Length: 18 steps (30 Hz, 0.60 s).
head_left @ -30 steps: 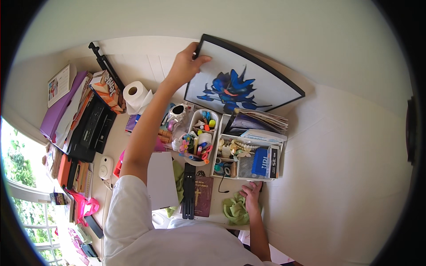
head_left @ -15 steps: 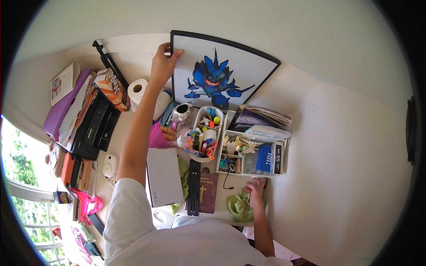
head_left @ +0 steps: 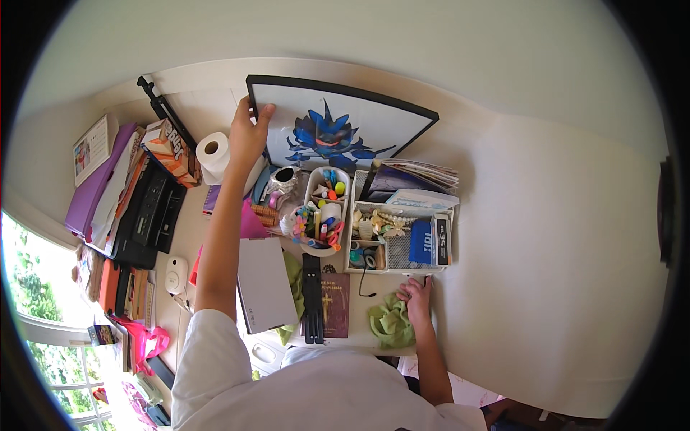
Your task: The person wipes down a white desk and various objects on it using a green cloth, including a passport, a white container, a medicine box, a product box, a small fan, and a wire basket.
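Your left hand [head_left: 249,136] clamped on left edge of framed picture [head_left: 345,122], frame upright against wall at counter [head_left: 215,108] back. Your right hand [head_left: 415,296] flat, fingers spread, touching green cloth [head_left: 388,323] near counter front edge, below white organizer [head_left: 399,223].

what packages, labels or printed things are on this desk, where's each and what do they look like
Snack box: far left of the desk, beside the paper roll; orange and white carton.
Framed picture: against the wall, left hand gripping its left edge; black frame, blue creature on white.
Blue pack: in the white organiser; flat, rectangular.
Dark red book: near edge; gold cross.
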Each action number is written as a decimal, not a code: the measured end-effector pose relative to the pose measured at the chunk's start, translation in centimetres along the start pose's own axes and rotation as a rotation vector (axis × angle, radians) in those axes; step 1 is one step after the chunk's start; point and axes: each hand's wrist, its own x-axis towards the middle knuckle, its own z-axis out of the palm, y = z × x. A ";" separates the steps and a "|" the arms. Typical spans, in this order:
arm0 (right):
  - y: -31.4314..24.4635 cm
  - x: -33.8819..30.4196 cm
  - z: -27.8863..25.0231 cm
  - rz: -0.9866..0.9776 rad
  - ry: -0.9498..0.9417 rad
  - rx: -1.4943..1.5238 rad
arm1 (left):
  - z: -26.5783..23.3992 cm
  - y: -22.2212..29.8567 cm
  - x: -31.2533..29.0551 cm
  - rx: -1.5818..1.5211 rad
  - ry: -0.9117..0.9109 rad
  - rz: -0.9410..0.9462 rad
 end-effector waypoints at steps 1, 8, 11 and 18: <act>0.1 0.0 -0.1 -0.004 0.011 -0.009 | -0.2 0.0 -0.4 -0.003 -0.011 0.004; 0.3 0.3 -0.3 -0.009 0.027 0.025 | -1.7 -0.1 -3.0 0.100 -0.001 0.024; -0.3 0.3 0.0 0.032 0.060 0.037 | -2.4 0.0 -4.2 0.079 -0.027 0.011; -3.0 0.5 1.5 0.011 0.104 0.019 | -2.9 1.1 -6.0 -0.090 0.005 -0.090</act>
